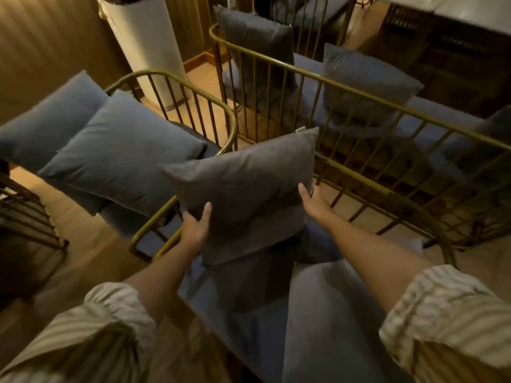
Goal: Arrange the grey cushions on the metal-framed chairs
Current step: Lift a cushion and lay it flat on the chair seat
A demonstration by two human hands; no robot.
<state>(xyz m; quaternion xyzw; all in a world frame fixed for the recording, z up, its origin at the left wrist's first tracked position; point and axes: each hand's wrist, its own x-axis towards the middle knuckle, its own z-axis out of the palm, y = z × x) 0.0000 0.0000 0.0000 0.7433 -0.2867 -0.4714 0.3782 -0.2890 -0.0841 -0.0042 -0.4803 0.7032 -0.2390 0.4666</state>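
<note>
A grey cushion (243, 181) stands tilted on the seat of the near brass-framed chair (392, 194), leaning toward its railed back. My left hand (196, 225) grips its lower left corner, thumb on the front face. My right hand (315, 201) holds its right edge, fingers partly behind the fabric. Another grey cushion (249, 247) lies under it on the seat, and a third (331, 313) lies closer to me. The chair on the left (193, 89) carries two blue-grey cushions (121, 150), one (47, 125) behind the other.
A long brass-railed bench (359, 92) behind holds more grey cushions (365, 84), one (257, 48) upright at its left end. A white cylindrical column (149, 48) stands at the back left. Wooden floor shows between the chairs, and another dark chair frame (25, 214) sits at the far left.
</note>
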